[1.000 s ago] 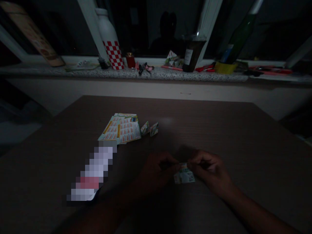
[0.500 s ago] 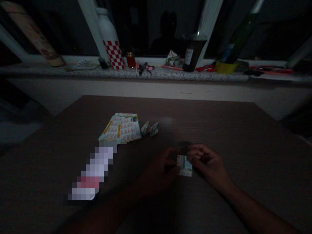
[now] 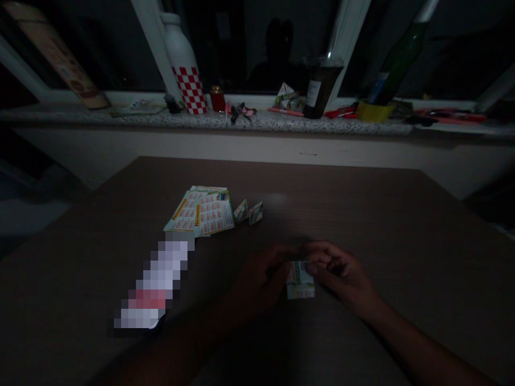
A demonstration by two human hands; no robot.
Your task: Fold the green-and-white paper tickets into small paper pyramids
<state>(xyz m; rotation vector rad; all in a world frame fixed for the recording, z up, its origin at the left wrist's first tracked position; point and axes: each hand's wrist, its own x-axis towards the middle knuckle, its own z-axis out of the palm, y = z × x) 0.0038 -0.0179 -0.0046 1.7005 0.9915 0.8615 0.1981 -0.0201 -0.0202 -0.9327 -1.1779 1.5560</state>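
Observation:
A small folded piece of printed paper (image 3: 301, 287) is held between my two hands, low over the dark table. My left hand (image 3: 267, 276) pinches its left edge with thumb and fingers. On the opposite side, my right hand (image 3: 340, 271) grips the upper right corner, thumb in front and fingers curled behind. Creases show across the paper's lower part. Farther off to the left lie two small folded paper shapes (image 3: 248, 212), beside a fanned stack of printed sheets (image 3: 201, 214) with rows of orange figures.
A phone-like object (image 3: 155, 284), its face pixelated, lies left of my left forearm on the table (image 3: 362, 198). Behind, the granite windowsill (image 3: 257, 122) carries a red-checked white bottle (image 3: 187, 75), a dark plastic cup (image 3: 319, 88), a green bottle (image 3: 396, 64) and small clutter.
The paper has shifted slightly left and toward me. My left thumb has moved up to the paper's upper left edge. My right hand has moved only a little.

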